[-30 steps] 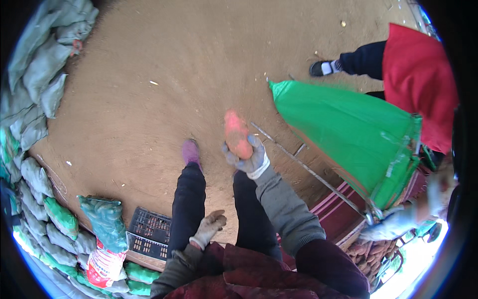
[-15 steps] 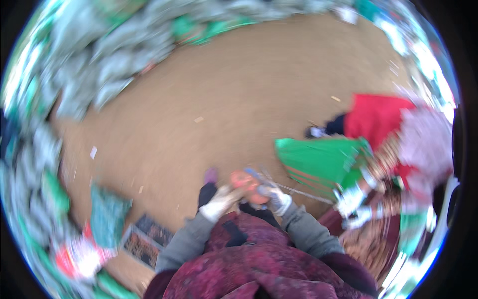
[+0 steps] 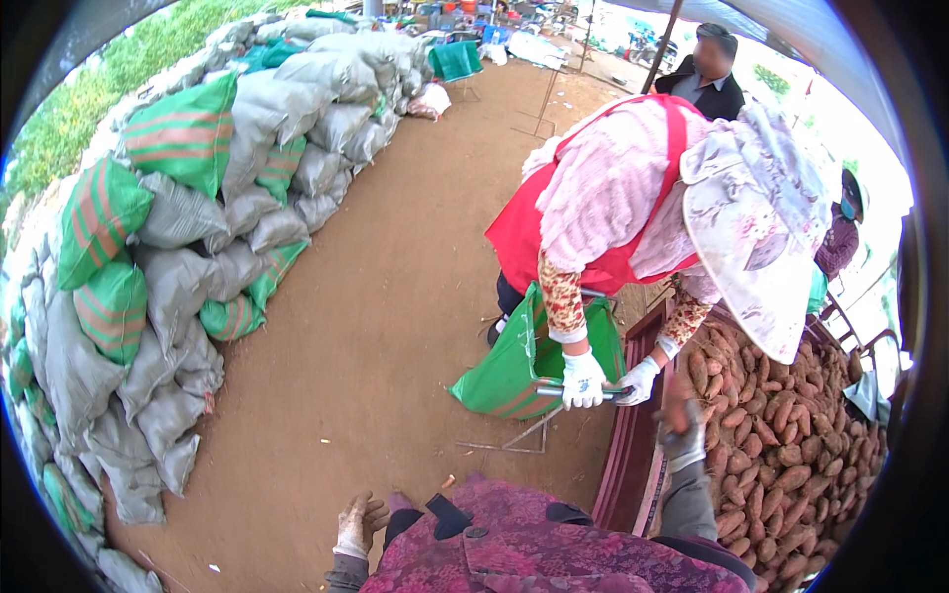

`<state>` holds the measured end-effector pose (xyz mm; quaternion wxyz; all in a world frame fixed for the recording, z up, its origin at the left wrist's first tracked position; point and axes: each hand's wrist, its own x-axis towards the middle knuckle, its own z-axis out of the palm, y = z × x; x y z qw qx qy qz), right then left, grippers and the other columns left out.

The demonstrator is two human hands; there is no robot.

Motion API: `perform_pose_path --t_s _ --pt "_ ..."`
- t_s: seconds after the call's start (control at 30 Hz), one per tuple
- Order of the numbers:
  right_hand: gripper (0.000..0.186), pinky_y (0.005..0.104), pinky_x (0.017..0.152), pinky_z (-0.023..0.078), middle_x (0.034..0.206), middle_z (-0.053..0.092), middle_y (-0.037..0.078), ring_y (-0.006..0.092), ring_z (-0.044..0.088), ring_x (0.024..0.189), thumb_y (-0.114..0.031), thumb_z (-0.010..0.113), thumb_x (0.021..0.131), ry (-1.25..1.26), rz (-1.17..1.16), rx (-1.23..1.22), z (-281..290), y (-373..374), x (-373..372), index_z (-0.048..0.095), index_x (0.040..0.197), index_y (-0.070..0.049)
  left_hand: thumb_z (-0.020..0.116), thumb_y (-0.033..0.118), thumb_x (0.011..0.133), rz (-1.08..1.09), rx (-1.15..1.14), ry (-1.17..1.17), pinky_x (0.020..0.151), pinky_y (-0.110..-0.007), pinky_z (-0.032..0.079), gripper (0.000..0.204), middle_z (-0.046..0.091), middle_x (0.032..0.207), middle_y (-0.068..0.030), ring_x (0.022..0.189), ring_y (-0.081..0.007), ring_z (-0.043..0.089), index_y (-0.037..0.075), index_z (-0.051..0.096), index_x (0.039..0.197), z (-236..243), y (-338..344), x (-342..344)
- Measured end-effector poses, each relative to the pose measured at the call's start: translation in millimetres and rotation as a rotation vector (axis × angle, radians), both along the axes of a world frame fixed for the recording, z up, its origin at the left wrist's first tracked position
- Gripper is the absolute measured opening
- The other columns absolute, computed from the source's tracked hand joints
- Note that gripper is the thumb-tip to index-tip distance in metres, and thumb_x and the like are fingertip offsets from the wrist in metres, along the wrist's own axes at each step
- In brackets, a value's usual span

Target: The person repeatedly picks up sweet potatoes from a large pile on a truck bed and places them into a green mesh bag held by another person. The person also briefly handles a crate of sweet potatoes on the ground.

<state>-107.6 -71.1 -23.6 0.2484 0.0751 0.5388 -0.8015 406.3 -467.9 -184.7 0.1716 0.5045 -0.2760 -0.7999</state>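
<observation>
- Head view: right hand [image 3: 682, 435], gloved, reaches to the sweet potatoes [image 3: 781, 445]; its grip cannot be told.
- Left hand [image 3: 358, 519] hangs spread, empty.
- Potatoes look firm, dusty, fairly heavy; best grasped around the middle.

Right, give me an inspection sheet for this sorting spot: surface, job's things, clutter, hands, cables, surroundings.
Surface: bare brown dirt floor, dry, a few small scraps on it.
Job's things: heap of sweet potatoes in a dark red bin at the right; green sack hung open on a metal frame.
Clutter: scattered bits of litter on the dirt near the sack frame.
Hands: left hand gloved, open, low beside the body, holding nothing; right hand gloved, reaching to the bin edge, grip cannot be told.
Cables: nothing seen.
Surroundings: a co-worker in a red apron grips the sack frame with white gloves; wall of stacked grey and green sacks at the left.
</observation>
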Motion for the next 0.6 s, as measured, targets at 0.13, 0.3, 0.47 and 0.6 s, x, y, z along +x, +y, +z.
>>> perform_pose_path --t_s 0.13,0.3,0.47,0.6 --pt "0.045 0.0267 0.057 0.048 0.095 0.068 -0.001 0.0124 0.060 0.072 -0.057 0.066 0.091 0.197 -1.030 -0.235 -3 64 -71 0.064 0.108 -0.015 0.069 0.042 0.095 -0.022 -0.055 0.023 0.078 -0.048 0.059 0.059 0.066 0.116 -0.0236 0.094 -0.0358 0.069 0.001 0.053 0.133 16 -32 -22" --pt "0.040 0.0321 0.062 0.055 0.090 0.071 0.011 0.0206 0.066 0.070 -0.042 0.067 0.092 0.002 -0.129 -0.021 -51 24 -5 0.069 0.099 -0.002 0.067 0.037 0.097 0.057 -0.025 0.065 0.076 -0.045 0.059 0.048 0.068 0.108 -0.0167 0.092 -0.0318 0.070 0.004 0.057 0.130 -3 -67 10" --pt "0.043 0.0376 0.068 0.059 0.102 0.073 0.019 0.0261 0.073 0.078 -0.033 0.067 0.095 -0.304 0.666 0.181 -67 -125 71 0.068 0.114 0.006 0.060 0.045 0.100 0.097 0.044 0.030 0.098 -0.052 0.054 0.063 0.062 0.131 -0.0218 0.115 -0.0375 0.064 0.004 0.047 0.146 -35 -131 92" --pt "0.045 0.0363 0.078 0.061 0.113 0.072 0.016 0.0241 0.073 0.091 -0.024 0.070 0.094 -0.280 0.794 0.364 -83 -263 88 0.062 0.126 0.007 0.060 0.050 0.098 0.173 0.011 -0.057 0.106 -0.055 0.048 0.068 0.055 0.141 -0.0248 0.128 -0.0405 0.056 0.004 0.046 0.147 -35 -209 116"
